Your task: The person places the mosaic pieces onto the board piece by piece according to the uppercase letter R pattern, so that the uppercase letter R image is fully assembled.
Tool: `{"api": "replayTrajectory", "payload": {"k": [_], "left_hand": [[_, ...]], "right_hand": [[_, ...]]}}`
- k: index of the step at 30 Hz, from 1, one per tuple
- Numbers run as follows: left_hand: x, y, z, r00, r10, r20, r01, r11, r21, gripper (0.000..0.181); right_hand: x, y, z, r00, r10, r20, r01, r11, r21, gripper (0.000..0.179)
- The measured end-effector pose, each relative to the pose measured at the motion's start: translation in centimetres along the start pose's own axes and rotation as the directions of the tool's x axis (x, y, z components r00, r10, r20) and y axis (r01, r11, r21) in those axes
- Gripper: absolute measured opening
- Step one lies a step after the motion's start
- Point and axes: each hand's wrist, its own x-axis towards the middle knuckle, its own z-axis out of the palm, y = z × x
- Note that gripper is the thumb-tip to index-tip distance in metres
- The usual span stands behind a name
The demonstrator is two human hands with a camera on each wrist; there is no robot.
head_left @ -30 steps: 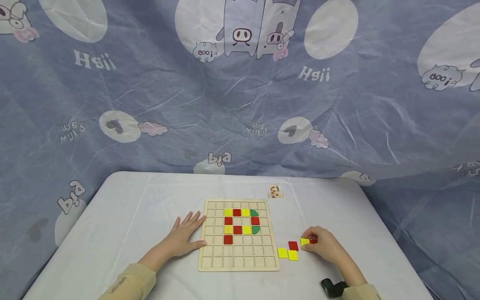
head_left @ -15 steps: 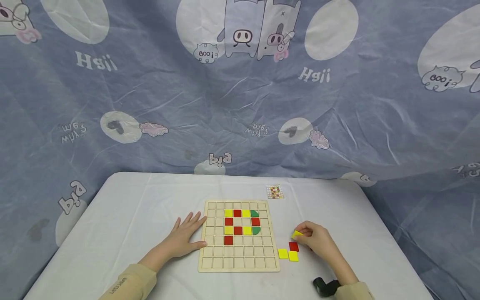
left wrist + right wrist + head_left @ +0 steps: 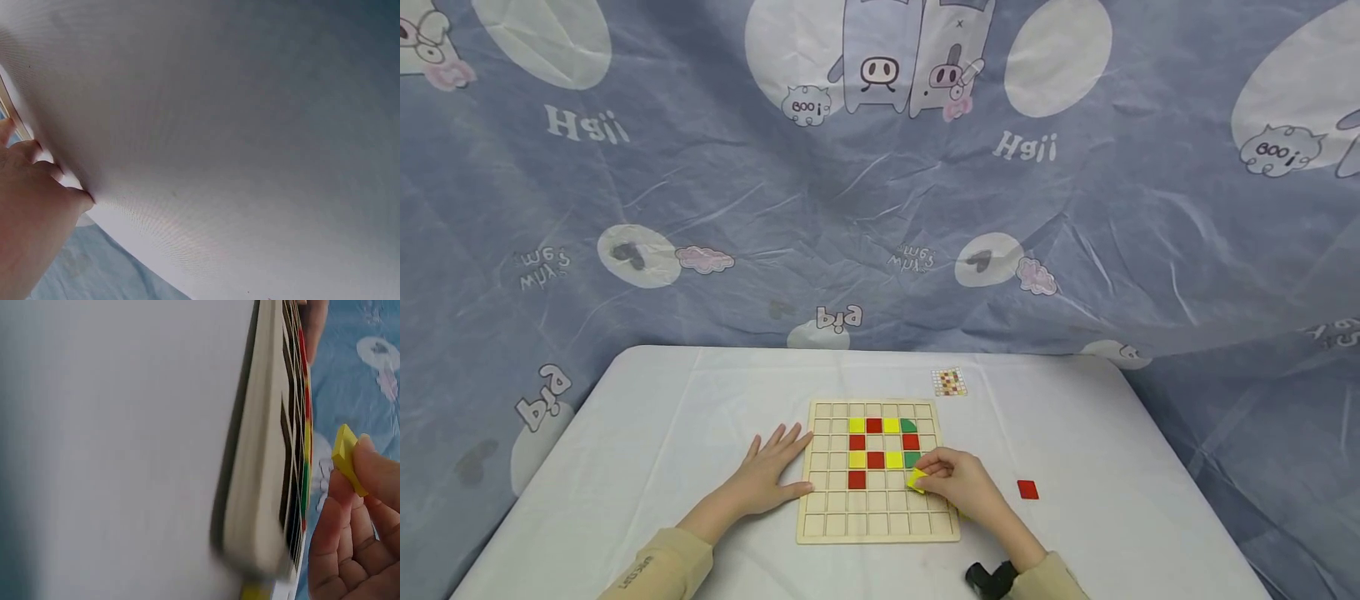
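Note:
A wooden grid board lies on the table, with red and yellow square tiles and green rounded pieces in several cells. My right hand pinches a yellow square tile between thumb and fingers, over the right part of the board, just below the lower green piece. In the right wrist view, this yellow tile is tilted and raised above the board's surface. My left hand lies with spread fingers at the board's left edge, fingertips and thumb on its rim.
A loose red tile lies on the white table right of the board. Part of a yellow tile shows beside my right wrist, which hides other tiles. A small pattern card lies behind the board. A patterned blue curtain hangs behind.
My right hand has picked up the yellow tile and carried it left, from beside the board to over it. A red tile at the right now shows uncovered. The left hand stays put.

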Motion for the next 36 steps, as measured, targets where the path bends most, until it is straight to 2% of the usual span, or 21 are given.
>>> {"api": "replayTrajectory", "payload": {"k": [7, 16, 26, 33, 36], "left_hand": [[0.0, -0.2, 0.2, 1.0, -0.001, -0.001, 0.001, 1.0, 0.009, 0.083], [0.2, -0.3, 0.2, 1.0, -0.003, 0.003, 0.003, 1.0, 0.004, 0.083], [0.2, -0.3, 0.2, 1.0, 0.0, -0.002, 0.0, 1.0, 0.005, 0.084], [0.2, -0.3, 0.3, 1.0, 0.002, -0.012, -0.002, 1.0, -0.004, 0.083], [0.2, -0.3, 0.4, 1.0, 0.002, -0.009, -0.002, 1.0, -0.006, 0.083]], "right_hand": [[0.5, -1.3, 2.9, 0.991, -0.049, 0.121, 0.043, 0.997, 0.056, 0.019], [0.6, -3.2, 6.0, 0.985, -0.098, 0.144, 0.099, 0.995, 0.004, 0.009], [0.7, -3.8, 6.6, 0.982, -0.11, 0.156, 0.126, 0.987, -0.096, 0.003], [0.8, -3.9, 6.9, 0.978, -0.144, 0.149, 0.173, 0.963, -0.209, 0.004], [0.7, -4.0, 6.8, 0.977, -0.146, 0.155, 0.179, 0.959, -0.22, 0.004]]}}
